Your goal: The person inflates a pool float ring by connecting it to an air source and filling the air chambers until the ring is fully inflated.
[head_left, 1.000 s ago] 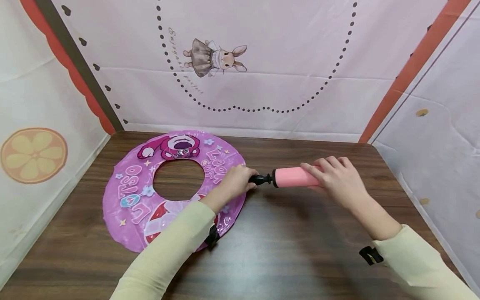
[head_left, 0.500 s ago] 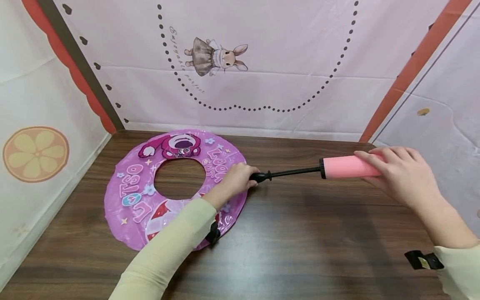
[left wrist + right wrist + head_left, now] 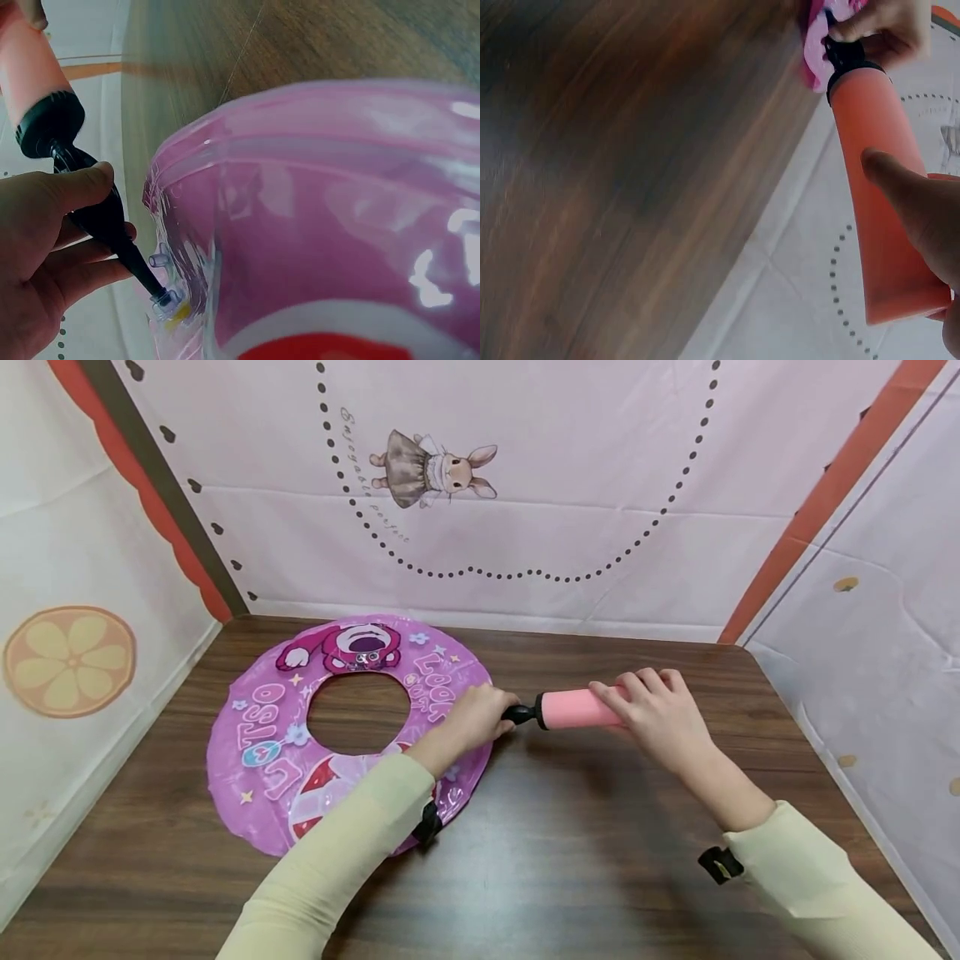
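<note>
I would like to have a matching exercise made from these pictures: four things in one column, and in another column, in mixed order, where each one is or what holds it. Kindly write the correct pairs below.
Things:
1. Purple swim ring
2. Pink pump barrel
3. Black pump nozzle
4. Rabbit print

Places and states:
A. Gripped by the right hand
B. Sideways on the back cloth
C. Held by the left hand, tip at the clear valve
D. Lying on the wooden table

Right pairs: 1-D, 2-A, 3-C, 4-B

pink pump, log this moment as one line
left hand: grips black nozzle; right hand: holds pink pump; purple ring: on table, nozzle at valve
</note>
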`<act>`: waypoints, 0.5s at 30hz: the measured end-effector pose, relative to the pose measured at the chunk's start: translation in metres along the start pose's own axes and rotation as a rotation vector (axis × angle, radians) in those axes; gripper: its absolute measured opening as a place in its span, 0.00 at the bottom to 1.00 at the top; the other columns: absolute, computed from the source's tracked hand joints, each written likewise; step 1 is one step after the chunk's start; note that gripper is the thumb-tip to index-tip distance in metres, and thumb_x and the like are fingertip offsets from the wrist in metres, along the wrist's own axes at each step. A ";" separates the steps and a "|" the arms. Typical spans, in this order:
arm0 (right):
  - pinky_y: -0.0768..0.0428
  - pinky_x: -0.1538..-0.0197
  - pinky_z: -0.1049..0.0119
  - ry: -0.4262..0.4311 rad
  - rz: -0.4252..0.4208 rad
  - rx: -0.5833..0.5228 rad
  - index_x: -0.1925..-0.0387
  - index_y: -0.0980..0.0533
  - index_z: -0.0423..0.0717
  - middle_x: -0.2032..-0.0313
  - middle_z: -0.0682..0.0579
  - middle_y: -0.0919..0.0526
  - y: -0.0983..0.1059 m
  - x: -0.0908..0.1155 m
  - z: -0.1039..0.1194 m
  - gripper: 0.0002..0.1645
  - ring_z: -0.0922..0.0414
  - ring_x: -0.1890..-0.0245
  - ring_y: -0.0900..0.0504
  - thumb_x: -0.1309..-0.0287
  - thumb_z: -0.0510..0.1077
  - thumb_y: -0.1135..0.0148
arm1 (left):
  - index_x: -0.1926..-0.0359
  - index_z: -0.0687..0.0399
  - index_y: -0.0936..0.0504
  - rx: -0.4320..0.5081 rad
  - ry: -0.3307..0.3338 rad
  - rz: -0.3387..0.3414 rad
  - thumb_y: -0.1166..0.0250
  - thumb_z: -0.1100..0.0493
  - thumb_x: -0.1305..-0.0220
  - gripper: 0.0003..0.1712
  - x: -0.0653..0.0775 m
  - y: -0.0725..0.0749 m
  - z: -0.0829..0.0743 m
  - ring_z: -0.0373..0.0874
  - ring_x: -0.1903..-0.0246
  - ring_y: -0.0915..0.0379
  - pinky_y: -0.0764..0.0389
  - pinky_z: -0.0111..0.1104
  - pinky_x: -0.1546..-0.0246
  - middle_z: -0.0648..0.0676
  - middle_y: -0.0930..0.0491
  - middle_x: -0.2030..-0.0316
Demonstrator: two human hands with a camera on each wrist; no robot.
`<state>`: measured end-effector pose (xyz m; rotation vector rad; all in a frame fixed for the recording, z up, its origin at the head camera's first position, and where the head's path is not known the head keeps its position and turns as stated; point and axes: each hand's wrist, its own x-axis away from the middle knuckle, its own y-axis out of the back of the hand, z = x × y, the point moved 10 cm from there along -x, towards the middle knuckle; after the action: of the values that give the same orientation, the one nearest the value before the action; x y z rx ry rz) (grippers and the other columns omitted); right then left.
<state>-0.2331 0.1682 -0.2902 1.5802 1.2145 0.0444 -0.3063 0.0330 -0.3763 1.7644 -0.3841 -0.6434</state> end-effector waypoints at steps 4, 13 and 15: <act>0.30 0.64 0.49 0.002 0.012 -0.011 0.52 0.24 0.53 0.67 0.45 0.22 -0.003 0.002 0.000 0.33 0.44 0.64 0.25 0.67 0.48 0.24 | 0.66 0.52 0.17 0.004 0.004 0.002 0.30 0.55 0.49 0.09 0.000 -0.003 0.001 0.46 0.71 0.21 0.21 0.37 0.66 0.51 0.17 0.71; 0.30 0.64 0.48 -0.017 0.047 -0.035 0.48 0.25 0.55 0.64 0.45 0.21 0.010 0.020 -0.024 0.36 0.44 0.62 0.24 0.67 0.48 0.26 | 0.59 0.53 0.18 0.012 0.032 0.041 0.31 0.54 0.49 0.15 -0.001 -0.006 0.007 0.47 0.66 0.21 0.20 0.37 0.61 0.52 0.16 0.65; 0.30 0.63 0.47 -0.033 0.065 -0.042 0.47 0.26 0.55 0.63 0.45 0.21 0.016 0.026 -0.035 0.36 0.43 0.62 0.25 0.65 0.47 0.27 | 0.58 0.52 0.18 0.019 0.044 0.049 0.31 0.54 0.48 0.16 -0.001 -0.007 0.008 0.47 0.66 0.20 0.20 0.37 0.61 0.52 0.16 0.64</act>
<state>-0.2306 0.2132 -0.2772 1.5775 1.1297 0.0844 -0.3126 0.0290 -0.3838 1.7782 -0.4033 -0.5674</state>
